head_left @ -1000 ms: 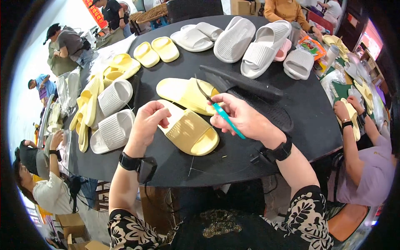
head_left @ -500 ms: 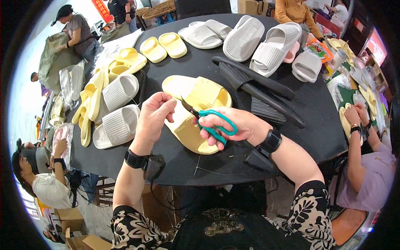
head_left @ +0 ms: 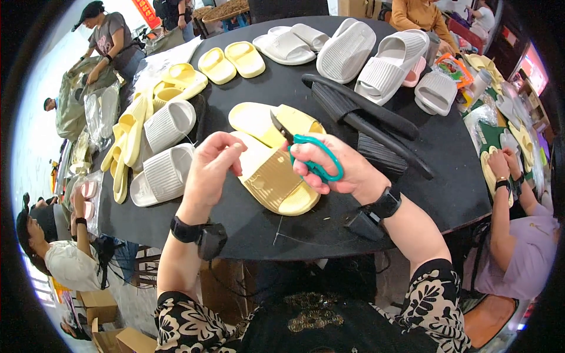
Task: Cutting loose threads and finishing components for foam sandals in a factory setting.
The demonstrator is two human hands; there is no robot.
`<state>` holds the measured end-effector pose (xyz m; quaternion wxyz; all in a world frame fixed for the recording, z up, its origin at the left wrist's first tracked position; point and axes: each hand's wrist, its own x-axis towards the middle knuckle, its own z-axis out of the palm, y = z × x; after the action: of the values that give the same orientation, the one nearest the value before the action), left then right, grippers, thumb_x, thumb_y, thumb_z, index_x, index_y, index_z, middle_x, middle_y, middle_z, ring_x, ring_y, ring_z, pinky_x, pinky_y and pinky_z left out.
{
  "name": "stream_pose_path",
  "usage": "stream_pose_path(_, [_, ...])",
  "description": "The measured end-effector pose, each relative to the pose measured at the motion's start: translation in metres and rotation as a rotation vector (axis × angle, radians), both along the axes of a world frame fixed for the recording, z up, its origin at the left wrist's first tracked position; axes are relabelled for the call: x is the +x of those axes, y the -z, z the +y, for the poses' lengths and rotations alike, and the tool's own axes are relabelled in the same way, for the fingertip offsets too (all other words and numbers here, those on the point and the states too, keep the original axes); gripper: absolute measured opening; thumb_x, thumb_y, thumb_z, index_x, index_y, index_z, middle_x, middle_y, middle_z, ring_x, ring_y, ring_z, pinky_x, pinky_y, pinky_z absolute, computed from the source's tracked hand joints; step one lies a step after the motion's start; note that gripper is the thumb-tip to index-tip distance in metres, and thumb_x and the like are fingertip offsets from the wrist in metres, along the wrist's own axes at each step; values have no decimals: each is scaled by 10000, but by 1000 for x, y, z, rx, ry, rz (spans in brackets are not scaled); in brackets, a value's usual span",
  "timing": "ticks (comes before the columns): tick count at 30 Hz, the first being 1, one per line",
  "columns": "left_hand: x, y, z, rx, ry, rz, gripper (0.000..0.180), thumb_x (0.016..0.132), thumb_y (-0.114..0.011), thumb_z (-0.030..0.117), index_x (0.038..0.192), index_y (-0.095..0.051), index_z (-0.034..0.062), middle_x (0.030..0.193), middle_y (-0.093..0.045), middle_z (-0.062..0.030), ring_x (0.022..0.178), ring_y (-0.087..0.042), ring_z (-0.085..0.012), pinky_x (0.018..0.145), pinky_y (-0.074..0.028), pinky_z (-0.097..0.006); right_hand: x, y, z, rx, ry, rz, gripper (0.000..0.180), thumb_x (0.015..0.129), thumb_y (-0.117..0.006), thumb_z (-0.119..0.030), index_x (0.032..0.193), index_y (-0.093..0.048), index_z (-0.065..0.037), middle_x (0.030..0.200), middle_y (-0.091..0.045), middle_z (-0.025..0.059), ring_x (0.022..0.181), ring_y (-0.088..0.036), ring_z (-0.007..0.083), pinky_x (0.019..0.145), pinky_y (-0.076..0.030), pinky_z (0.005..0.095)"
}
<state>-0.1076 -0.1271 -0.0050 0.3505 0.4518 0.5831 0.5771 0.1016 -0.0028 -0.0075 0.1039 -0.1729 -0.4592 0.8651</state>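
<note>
In my right hand (head_left: pixel 329 165) are small scissors (head_left: pixel 316 154) with teal handles; their dark blades point up and to the left, over the yellow slippers. My left hand (head_left: pixel 216 163) is raised at their left side, thumb and fingers curled together; whatever the fingertips pinch, if anything, is too small to see. One yellow slipper (head_left: pixel 273 179) with a ribbed strap lies under and between my hands. Its mate (head_left: pixel 253 116) rests just behind it, partly covered by the scissors and right hand. A thin pale thread (head_left: pixel 306 243) lies near the table's front edge.
Grey slippers (head_left: pixel 169 178) and stacked yellow slippers (head_left: pixel 125 144) lie at left. Black slippers (head_left: pixel 379 129) sit right of my right hand. Small yellow slippers (head_left: pixel 245 59) and large grey slippers (head_left: pixel 346 50) line the far side. Other people work around the round black table (head_left: pixel 412 200).
The scissors and my right hand have drawn right, away from my left fingertips, and the blades now point more upward. My left hand has shifted slightly left and down.
</note>
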Motion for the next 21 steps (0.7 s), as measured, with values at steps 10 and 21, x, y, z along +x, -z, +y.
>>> stream_pose_path(10, [11,-34,-60,189,-179,-141,84,941,-442,112,962,-461,33,598,-454,-45,491,-460,-150,499,-441,-293,14,24,25,-72,111,106,331,897,-578,-238,1135,-516,-16,714,-520,10,463,-477,60,364,-361,195])
stream_pose_path(21, [-4,-10,-237,-430,-415,132,67,869,-511,39,819,-467,32,565,-468,-19,446,-457,-104,434,-394,-226,21,16,34,42,231,198,326,880,-589,-239,1109,-522,-16,711,-541,9,482,-510,64,347,-370,202])
